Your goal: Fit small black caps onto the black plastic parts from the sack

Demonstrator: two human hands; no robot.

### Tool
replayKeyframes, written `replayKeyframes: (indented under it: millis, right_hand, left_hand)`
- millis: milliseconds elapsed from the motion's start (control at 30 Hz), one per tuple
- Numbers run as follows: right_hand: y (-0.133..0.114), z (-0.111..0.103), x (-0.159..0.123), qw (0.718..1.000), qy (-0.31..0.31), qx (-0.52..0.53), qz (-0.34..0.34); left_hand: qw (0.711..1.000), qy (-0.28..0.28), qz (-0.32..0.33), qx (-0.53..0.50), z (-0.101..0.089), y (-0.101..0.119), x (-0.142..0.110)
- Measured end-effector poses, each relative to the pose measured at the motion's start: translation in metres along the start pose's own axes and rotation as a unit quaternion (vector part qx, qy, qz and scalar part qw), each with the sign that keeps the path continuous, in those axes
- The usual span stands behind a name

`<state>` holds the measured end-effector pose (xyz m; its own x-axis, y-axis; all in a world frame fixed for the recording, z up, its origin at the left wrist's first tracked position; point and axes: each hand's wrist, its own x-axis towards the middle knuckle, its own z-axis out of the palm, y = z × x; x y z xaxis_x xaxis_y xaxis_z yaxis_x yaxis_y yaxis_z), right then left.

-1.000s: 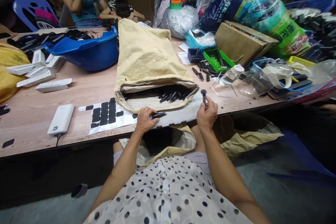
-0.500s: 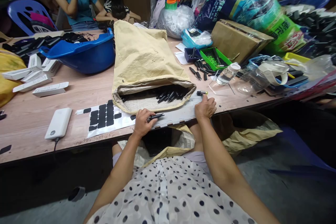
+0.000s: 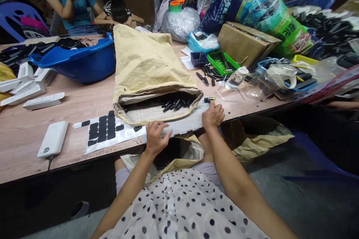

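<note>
My left hand is at the table's front edge, thumb and fingers apart, with nothing visible in it. It is over the grey-white board, just in front of the open mouth of a tan woven sack. Several black pen-like pieces lie inside that mouth. My right hand rests at the board's right end with its fingers curled; what they grip, if anything, is hidden. Just beyond its fingertips lies a small black cylinder with a yellowish end. Below the edge, another open sack sits at my lap.
To the left are a sheet of black stickers, a white power bank, white boxes and a blue basin. A green tray, clear bottle and cardboard box stand right. People sit across the table.
The black pen-like piece that was in my left hand is gone from it, and those fingers have opened. My right hand stays in place. The whole view has shifted slightly.
</note>
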<state>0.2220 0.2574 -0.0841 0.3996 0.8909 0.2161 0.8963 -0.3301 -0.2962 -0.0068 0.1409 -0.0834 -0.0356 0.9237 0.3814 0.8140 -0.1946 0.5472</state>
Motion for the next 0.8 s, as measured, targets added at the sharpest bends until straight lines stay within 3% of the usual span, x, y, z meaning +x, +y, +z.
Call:
replayKeyframes:
  millis: [100, 200, 367, 467, 567, 700, 800]
  right_hand:
    - [-0.003, -0.004, -0.001, 1.0, -0.008, 0.002, -0.001]
    - [-0.006, -0.007, -0.002, 1.0, -0.013, 0.004, -0.002]
    - [-0.009, -0.009, -0.003, 1.0, -0.028, -0.01, 0.0]
    - [-0.009, -0.008, -0.003, 1.0, -0.022, -0.008, -0.004]
    - [-0.008, -0.006, -0.003, 1.0, -0.013, -0.01, -0.001]
    - [-0.007, -0.006, -0.003, 1.0, -0.016, -0.016, 0.002]
    - [-0.007, -0.008, -0.003, 0.999, -0.025, -0.02, 0.003]
  left_hand:
    - [0.996, 0.041, -0.072, -0.015, 0.012, 0.001, 0.051]
    - [0.99, 0.022, -0.136, -0.006, 0.028, -0.002, 0.093]
    - [0.983, -0.016, -0.181, 0.038, 0.046, -0.007, 0.122]
    - [0.98, -0.016, -0.191, 0.043, 0.043, -0.006, 0.121]
    - [0.985, 0.022, -0.171, 0.029, 0.03, -0.006, 0.106]
    - [0.995, 0.057, -0.08, -0.021, 0.006, -0.012, 0.063]
    - [0.998, 0.022, -0.045, -0.039, -0.007, -0.021, 0.029]
